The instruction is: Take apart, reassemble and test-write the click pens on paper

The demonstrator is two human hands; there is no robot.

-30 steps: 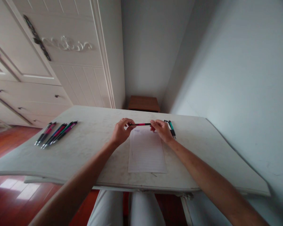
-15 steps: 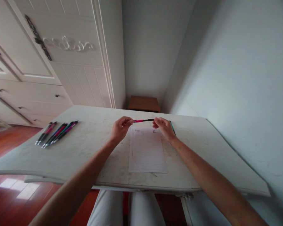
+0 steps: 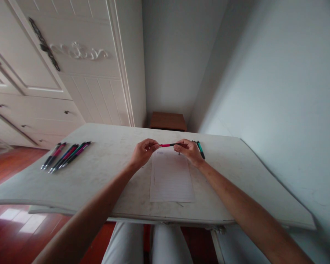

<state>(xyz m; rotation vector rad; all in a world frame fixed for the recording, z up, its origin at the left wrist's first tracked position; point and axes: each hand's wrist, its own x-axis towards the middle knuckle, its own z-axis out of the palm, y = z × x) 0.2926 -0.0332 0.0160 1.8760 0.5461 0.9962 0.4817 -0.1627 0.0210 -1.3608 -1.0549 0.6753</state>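
Note:
A red and black pen [image 3: 167,145] is held level above the far edge of a lined sheet of paper [image 3: 172,179]. My left hand [image 3: 144,153] pinches its left end between thumb and fingers. At the black end, my right hand [image 3: 190,150] is closed round the pen, hiding its tip. Just beyond the right hand lies a green and black pen [image 3: 201,149] on the white table [image 3: 220,183], and a dark end of another item shows beside it, partly covered by the hand. Faint marks show near the top of the paper.
Several coloured pens [image 3: 68,156] lie in a slanted group on the table's left side. A white cabinet [image 3: 99,95] stands behind at the left, and a grey wall [image 3: 277,91] is close on the right. A brown wooden box-like piece [image 3: 168,120] sits beyond the far edge.
My right hand has shifted left along the pen, gripping further up it. Both hands and the pen are slightly lower, and more of the green pen shows.

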